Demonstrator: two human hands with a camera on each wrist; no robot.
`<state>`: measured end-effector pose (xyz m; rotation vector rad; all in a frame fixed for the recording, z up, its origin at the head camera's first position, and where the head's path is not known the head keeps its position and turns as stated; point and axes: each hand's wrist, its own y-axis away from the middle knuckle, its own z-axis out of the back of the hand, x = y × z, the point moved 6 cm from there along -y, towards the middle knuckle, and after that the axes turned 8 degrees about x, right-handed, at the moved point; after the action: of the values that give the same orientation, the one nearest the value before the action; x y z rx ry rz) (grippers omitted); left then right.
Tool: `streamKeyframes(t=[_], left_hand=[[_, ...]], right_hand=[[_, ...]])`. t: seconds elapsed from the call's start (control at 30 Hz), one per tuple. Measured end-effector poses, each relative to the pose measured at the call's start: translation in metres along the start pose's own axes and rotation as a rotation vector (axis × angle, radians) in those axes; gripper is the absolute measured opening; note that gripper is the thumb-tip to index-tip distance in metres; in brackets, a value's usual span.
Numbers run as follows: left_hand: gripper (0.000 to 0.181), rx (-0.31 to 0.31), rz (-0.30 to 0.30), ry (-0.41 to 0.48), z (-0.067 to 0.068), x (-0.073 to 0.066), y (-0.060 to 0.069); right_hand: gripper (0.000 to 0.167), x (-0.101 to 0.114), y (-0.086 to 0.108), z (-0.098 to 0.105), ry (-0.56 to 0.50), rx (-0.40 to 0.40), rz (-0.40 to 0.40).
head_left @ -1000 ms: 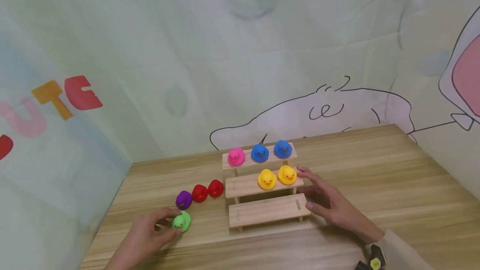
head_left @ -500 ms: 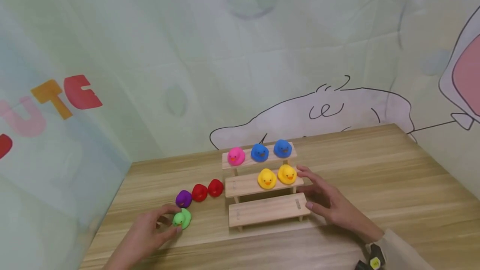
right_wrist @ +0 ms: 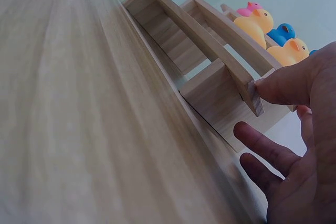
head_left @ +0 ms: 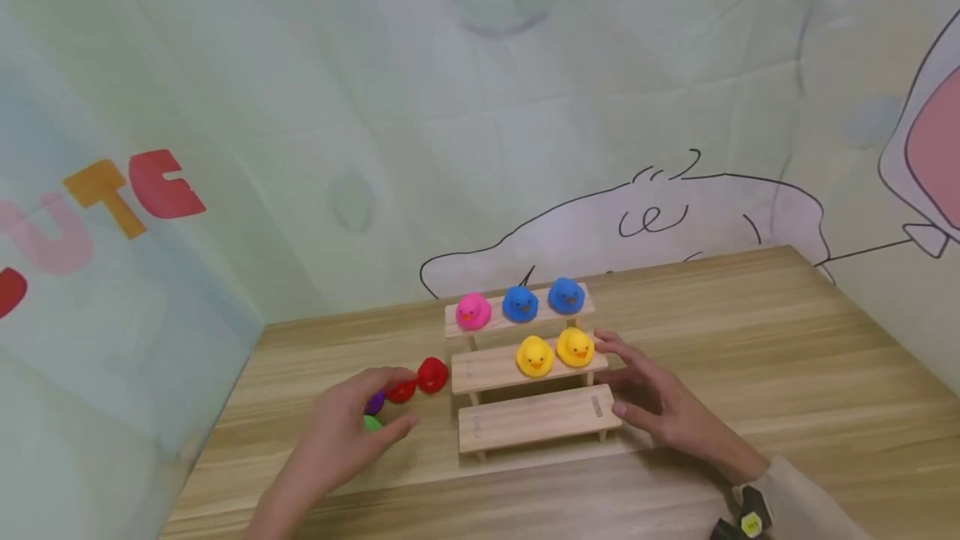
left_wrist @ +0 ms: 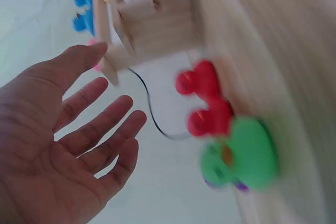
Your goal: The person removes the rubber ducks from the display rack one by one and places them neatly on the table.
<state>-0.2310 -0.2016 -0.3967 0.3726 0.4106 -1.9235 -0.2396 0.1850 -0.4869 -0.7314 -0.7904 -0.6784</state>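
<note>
Nothing is in my left hand [head_left: 348, 423], which hovers over the toy ducks on the table, its fingers spread and relaxed. Below it is a green duck [left_wrist: 254, 153], mostly covered by the hand in the head view. A purple duck [head_left: 375, 403] and a red duck [head_left: 401, 392] are partly hidden. Another red duck [head_left: 432, 375] lies nearer the three-step wooden rack [head_left: 528, 422]. My right hand [head_left: 660, 402] rests at the rack's right end, thumb touching the lowest step's end, fingers loosely extended. Two yellow ducks [head_left: 535, 357] sit on the middle step.
On the top step stand a pink duck [head_left: 473, 312] and two blue ducks, one blue duck [head_left: 566, 296] at the right end. The lowest step bears no duck. A printed curtain [head_left: 360, 107] hangs behind and left of the wooden table [head_left: 750, 340].
My left hand has let go of the green duck and moved up and right, over the ducks. The right hand stays at the rack's end.
</note>
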Motion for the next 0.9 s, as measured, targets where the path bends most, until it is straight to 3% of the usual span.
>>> streamKeyframes(t=[0.2,0.43,0.9], left_hand=[[0.049,0.027,-0.111,0.125,-0.014,-0.031,-0.024],[0.053,0.071,-0.105,0.245,-0.031,-0.054,-0.044],[0.057,0.127,-0.122,0.274,-0.051,-0.084,-0.069]], right_hand=[[0.075,-0.003,0.001,0.000,0.001,-0.008,-0.008],[0.076,-0.002,0.002,-0.001,-0.017,0.000,-0.018],[0.074,-0.001,0.001,0.000,0.006,-0.001,-0.037]])
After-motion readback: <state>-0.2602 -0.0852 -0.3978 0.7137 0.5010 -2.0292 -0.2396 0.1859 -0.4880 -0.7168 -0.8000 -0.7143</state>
